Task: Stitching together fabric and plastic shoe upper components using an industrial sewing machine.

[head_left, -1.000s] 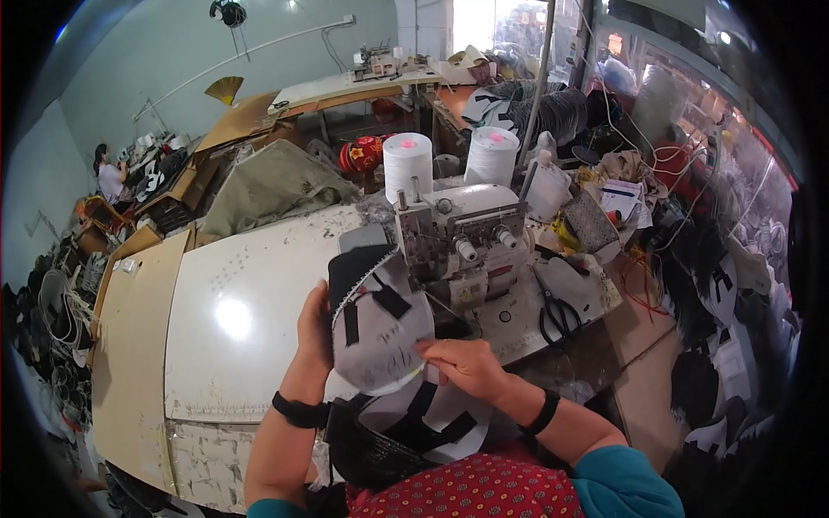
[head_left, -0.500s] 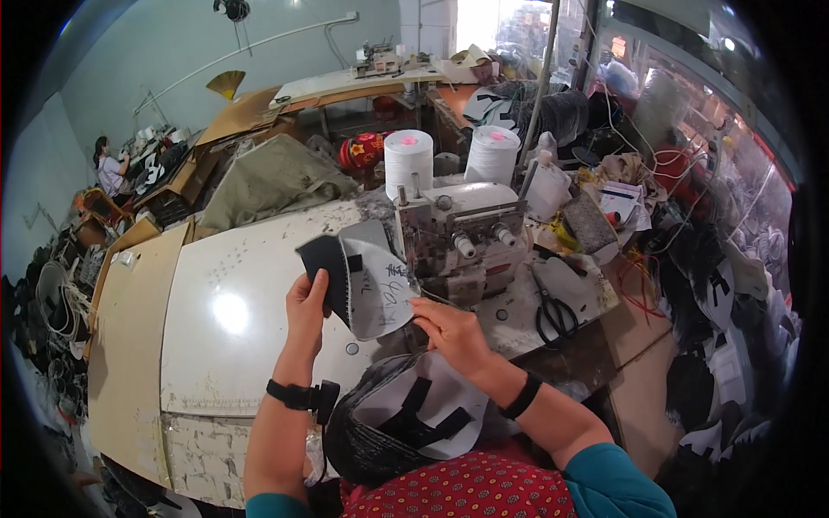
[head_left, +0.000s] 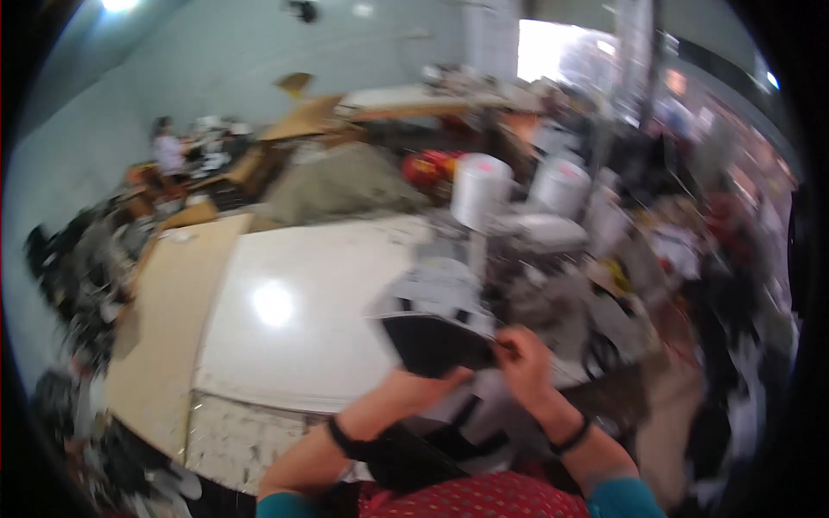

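Observation:
A curved grey-and-black fabric piece (head_left: 439,338) is held up in front of the sewing machine, its black band toward me and its grey part beyond. At the lower edge of the black band, my left hand (head_left: 423,388) is closed on the piece, thumb stretched along it. My right hand (head_left: 524,358) pinches the band's right corner. The industrial sewing machine (head_left: 540,246) stands just beyond, blurred by motion. More grey-and-black fabric pieces (head_left: 501,421) lie in my lap under both hands, partly hidden by them.
Two white thread cones (head_left: 481,192) stand behind the machine. Black scissors (head_left: 602,350) lie right of it, smeared. The white tabletop (head_left: 302,345) spreads left, with an olive cloth heap (head_left: 345,183) behind. Another person (head_left: 168,151) sits far left. Dark material piles line the right.
The view has swung left, so the scene sits further right. The fabric piece has turned, its black band now facing me. My left hand has moved from its left side to its lower edge.

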Motion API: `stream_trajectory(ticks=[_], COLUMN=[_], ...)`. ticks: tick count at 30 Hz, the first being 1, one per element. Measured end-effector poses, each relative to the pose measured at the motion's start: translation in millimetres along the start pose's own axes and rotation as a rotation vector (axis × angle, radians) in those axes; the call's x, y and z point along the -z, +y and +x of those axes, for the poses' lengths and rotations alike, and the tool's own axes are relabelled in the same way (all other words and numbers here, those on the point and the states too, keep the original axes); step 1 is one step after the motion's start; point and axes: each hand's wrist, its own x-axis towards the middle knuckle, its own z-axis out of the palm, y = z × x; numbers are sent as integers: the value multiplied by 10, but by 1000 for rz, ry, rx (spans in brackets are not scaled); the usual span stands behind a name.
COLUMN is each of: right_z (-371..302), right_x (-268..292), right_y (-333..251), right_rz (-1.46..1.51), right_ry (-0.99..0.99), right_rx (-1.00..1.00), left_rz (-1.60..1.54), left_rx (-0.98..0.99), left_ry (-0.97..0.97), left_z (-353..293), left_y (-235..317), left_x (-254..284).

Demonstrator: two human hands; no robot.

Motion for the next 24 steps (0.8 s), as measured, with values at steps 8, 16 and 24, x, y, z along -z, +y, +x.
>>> stream_trajectory(ticks=[8,16,24], right_z=[-262,-333,53], right_x=[150,413,661], right_y=[-126,-245,-300], right_rz=[-272,-204,76], right_ry=[-445,-566,-82], right_rx=[403,543,38], left_rz=[-692,-202,920], left_rx=[677,938,616], left_ry=[397,581,558], left_z=[534,-273,-651], left_y=[-1096,-1722,-920], left_x=[368,783,856])
